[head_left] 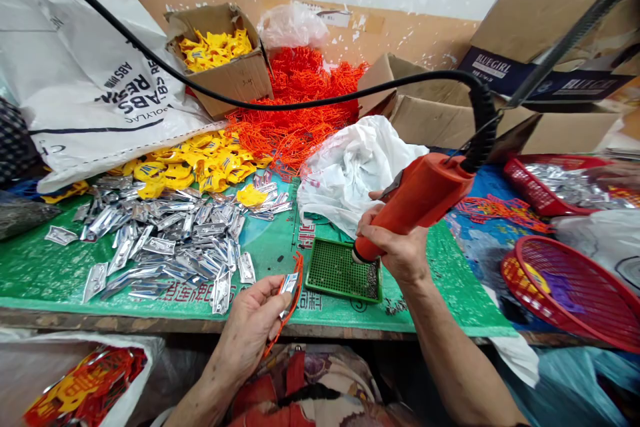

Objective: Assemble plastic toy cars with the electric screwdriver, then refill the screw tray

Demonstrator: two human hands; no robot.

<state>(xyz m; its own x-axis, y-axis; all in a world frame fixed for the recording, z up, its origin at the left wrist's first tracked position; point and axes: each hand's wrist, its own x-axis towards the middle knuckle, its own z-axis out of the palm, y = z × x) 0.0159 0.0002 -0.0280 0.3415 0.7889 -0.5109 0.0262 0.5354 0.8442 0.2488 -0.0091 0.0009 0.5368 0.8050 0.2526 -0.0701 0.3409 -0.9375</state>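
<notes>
My left hand (257, 317) is closed in a pinch on a small silver metal plate (289, 285) laid against an orange plastic frame (299, 273), just over the table's front edge. My right hand (400, 250) wraps round a red electric screwdriver (420, 197), its dark nose angled down to the left. Under that nose sits a green mesh tray (327, 270) with small dark screws (371, 280) heaped at its right end. Left of the tray lies a pile of silver metal plates (185, 240). The screwdriver's tip is partly hidden by its own body.
Yellow plastic parts (200, 163) and a heap of orange frames (300, 107) lie behind the plates. A white plastic bag (355, 163) is behind the tray. Red baskets (590, 300) stand right. A black cable (300, 105) hangs across. Another person's hand (620, 175) shows far right.
</notes>
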